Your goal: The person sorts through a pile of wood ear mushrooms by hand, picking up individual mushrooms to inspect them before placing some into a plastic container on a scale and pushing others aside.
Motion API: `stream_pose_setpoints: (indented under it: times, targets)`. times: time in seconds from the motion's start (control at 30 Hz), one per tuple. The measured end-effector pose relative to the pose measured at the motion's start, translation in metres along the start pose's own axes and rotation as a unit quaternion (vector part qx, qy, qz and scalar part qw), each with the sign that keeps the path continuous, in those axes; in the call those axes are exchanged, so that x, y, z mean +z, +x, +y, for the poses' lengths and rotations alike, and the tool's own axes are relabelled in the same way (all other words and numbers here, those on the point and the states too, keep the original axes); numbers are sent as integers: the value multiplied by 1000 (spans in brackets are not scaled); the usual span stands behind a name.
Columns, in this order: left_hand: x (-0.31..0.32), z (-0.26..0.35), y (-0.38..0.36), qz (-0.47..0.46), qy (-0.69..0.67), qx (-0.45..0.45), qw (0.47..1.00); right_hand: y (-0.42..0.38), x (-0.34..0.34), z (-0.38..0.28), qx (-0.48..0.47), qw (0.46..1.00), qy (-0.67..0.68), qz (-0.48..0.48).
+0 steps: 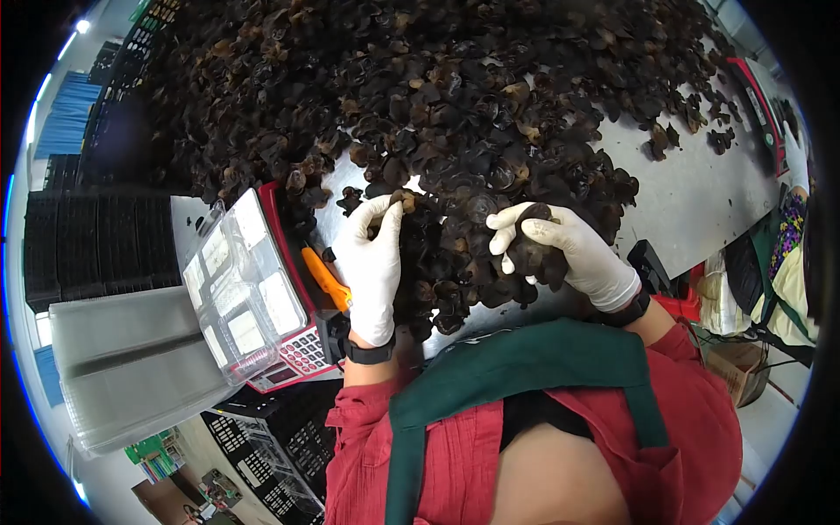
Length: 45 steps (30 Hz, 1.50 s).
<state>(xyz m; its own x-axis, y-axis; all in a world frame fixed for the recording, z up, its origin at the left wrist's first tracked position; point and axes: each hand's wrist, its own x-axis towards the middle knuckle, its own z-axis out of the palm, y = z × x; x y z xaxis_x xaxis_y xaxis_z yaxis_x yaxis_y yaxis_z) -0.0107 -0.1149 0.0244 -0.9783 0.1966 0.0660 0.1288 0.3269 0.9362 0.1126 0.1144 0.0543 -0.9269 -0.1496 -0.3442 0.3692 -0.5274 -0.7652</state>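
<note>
Dark brown wood ear mushrooms cover much of the metal table in a broad heap. My left hand, in a white glove, pinches a brownish wood ear mushroom between thumb and fingertips. My right hand, gloved the same way, has its fingers curled around dark wood ear mushrooms; how many pieces it holds is hard to tell. Both hands are over the near edge of the heap, a short way apart. An orange handle of some tool sticks out beside my left wrist.
To the left, a red digital scale bears a clear plastic compartment tray. Stacked clear trays and black crates stand beyond it. At the far right is another scale, with another person's gloved hand near it.
</note>
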Motion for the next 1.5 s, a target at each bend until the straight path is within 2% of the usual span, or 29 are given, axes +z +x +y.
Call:
stream_pose_setpoints:
  times: [0.07, 0.1, 0.2, 0.27, 0.33, 0.4, 0.47, 0.53, 0.67, 0.73, 0.87, 0.93, 1.0, 1.07, 1.13, 1.17, 1.2, 1.27, 1.33, 1.37, 1.4, 1.47, 1.5]
  targets:
    - [-3, 2, -7, 17, -9, -2, 1000, 3, 2, 2, -10, 1000, -22, -13]
    - [-5, 0, -9, 27, 32, 42, 998, 3, 3, 3, -21, 999, -29, -24]
    - [-12, 4, -17, 30, 108, 86, 990, -2, 0, -2, -38, 998, -47, -29]
    - [-14, 3, -19, 32, 130, 94, 987, -7, -7, -5, -54, 996, -65, 8]
    - [-16, -1, -20, 39, 216, 146, 965, -11, -16, -5, -75, 994, -73, 40]
    - [-17, -1, -21, 21, 250, 137, 958, -12, -23, -4, -98, 989, -88, 73]
    - [-12, 3, -18, 23, 313, 166, 935, -13, -19, -12, -98, 984, -122, 89]
    - [-5, 13, -16, 5, 312, 168, 935, -8, -14, -15, -97, 978, -155, 104]
    - [23, 20, -13, -71, 244, 265, 930, 15, -11, -1, -74, 961, -247, 99]
    - [39, 28, -18, -142, 230, 257, 928, 18, -9, 4, -65, 965, -244, 75]
    - [59, 24, -41, -268, 269, 319, 869, 10, -13, -5, -88, 977, -159, 110]
    - [65, 20, -50, -262, 266, 353, 858, 11, -26, -11, -110, 974, -165, 108]
    - [65, 15, -49, -265, 228, 340, 873, 14, -27, -20, -118, 968, -195, 109]
    - [58, 16, -50, -242, 262, 354, 865, 22, -21, -31, -109, 964, -217, 108]
    - [51, 15, -54, -222, 292, 367, 855, 31, -10, -43, -136, 927, -325, 126]
    - [46, 14, -57, -226, 288, 353, 861, 33, -5, -49, -127, 913, -363, 135]
    - [40, 14, -60, -231, 284, 339, 867, 39, -4, -51, -160, 886, -417, 126]
    - [30, 16, -66, -237, 256, 315, 883, 49, 3, -53, -164, 883, -429, 99]
    - [20, 18, -68, -200, 114, 205, 951, 61, 1, -44, -160, 869, -463, 75]
    - [14, 21, -69, -172, 75, 129, 974, 67, -3, -35, -176, 857, -481, 67]
    - [14, 21, -67, -135, -51, 12, 990, 70, -2, -26, -198, 864, -459, 58]
    - [11, 2, -55, -82, -257, -53, 962, 70, -2, -19, -186, 853, -483, 65]
    - [5, 3, -49, -82, -280, -70, 954, 67, 2, -18, -176, 870, -457, 56]
